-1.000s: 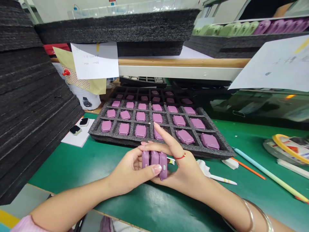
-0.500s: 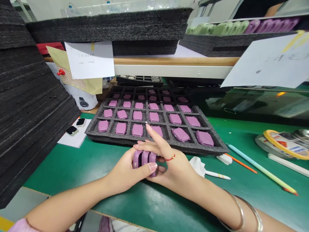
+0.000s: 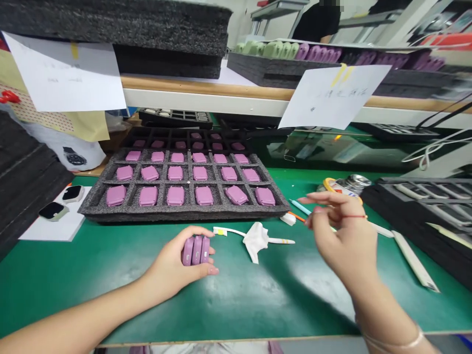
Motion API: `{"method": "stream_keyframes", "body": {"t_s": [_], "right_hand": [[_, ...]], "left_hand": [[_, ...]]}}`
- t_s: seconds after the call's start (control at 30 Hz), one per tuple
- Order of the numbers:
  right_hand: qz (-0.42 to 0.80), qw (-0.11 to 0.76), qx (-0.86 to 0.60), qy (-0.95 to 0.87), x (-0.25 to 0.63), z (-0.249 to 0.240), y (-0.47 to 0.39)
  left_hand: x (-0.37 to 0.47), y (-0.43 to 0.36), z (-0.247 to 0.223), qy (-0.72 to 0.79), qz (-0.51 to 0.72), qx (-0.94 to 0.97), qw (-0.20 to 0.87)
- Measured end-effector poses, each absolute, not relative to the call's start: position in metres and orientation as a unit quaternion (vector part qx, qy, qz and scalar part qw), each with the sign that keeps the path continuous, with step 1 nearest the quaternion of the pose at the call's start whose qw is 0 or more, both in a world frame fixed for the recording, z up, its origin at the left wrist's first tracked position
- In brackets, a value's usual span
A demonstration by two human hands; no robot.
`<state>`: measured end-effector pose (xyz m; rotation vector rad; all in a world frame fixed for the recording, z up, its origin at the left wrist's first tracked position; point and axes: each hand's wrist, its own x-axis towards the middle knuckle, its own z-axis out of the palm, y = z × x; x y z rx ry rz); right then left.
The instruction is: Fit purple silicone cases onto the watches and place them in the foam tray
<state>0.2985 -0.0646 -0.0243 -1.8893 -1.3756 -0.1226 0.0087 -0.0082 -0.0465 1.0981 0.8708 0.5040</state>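
Observation:
Three purple watch cases (image 3: 196, 250) stand side by side in my left hand (image 3: 167, 258), with the thumb below them and the fingers curled around behind. My right hand (image 3: 341, 231) is raised over the right part of the table, fingers loosely bent and apart, holding nothing that I can see. Between the hands lie a toothbrush (image 3: 221, 231) and a crumpled white cloth (image 3: 256, 241), which covers part of its handle. Behind them a black foam tray (image 3: 177, 215) holds a purple watch case (image 3: 204, 195) in each visible front compartment.
Two dark-screened watches (image 3: 53, 211) rest on white paper (image 3: 55, 233) at left. A light blue pen (image 3: 300, 206) lies beyond my right hand. Another black tray (image 3: 435, 236) stands at far right. A shelf (image 3: 221, 104) crosses above, bearing foam trays; a person (image 3: 317, 22) is behind it.
My right hand has left the watch cases and moved right, while my left hand keeps them. The view has turned right, uncovering the toothbrush and the tray at far right.

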Motion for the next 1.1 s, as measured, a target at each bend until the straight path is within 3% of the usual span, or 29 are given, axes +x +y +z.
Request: {"method": "stream_keyframes", "body": {"t_s": [0.27,0.33,0.43,0.6,0.83,0.97,1.1], "right_hand": [[-0.005,0.283,-0.758,-0.587,0.331,-0.037,-0.066],[-0.021,0.296,-0.742,-0.601,0.312,-0.025,-0.076],[0.026,0.382,-0.614,-0.691,0.268,-0.012,-0.085],[0.135,0.385,-0.454,-0.792,0.204,-0.024,-0.072],[0.103,0.381,-0.45,-0.801,0.194,-0.037,-0.055],[0.115,0.389,-0.438,-0.802,0.191,-0.039,-0.058],[0.097,0.427,-0.448,-0.78,0.191,-0.038,-0.053]], "left_hand": [[0.005,-0.007,-0.041,0.388,0.2,0.538,0.721],[0.005,-0.006,-0.041,0.382,0.198,0.547,0.719],[0.004,-0.004,-0.043,0.37,0.19,0.54,0.732],[0.003,0.0,-0.043,0.361,0.191,0.614,0.675],[0.002,0.002,-0.044,0.347,0.174,0.603,0.697],[0.003,0.002,-0.044,0.35,0.188,0.649,0.648],[0.002,-0.002,-0.045,0.345,0.182,0.596,0.702]]}}
